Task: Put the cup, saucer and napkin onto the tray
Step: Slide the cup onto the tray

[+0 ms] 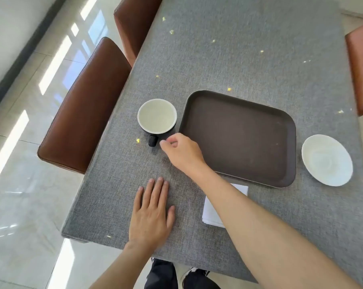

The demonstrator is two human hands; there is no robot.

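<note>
A black cup [157, 116] with a pale inside stands on the grey table, its handle pointing toward me. Just right of that handle hovers my right hand [181, 151], fingers curled and a little apart, holding nothing and not touching the cup. The dark brown tray [238, 138] lies empty right beside the cup. Right of the tray sits a white saucer [327, 160]. A folded white napkin [211, 209] lies near the tray's front edge, partly hidden under my right forearm. My left hand [152, 211] rests flat on the cloth with its fingers spread.
The table [238, 49] is covered in grey cloth, and its near-left corner is close to my left hand. Two brown leather chairs [82, 109] stand along its left side, another [361, 67] at the right. My legs and shoes [176, 274] show below the front edge.
</note>
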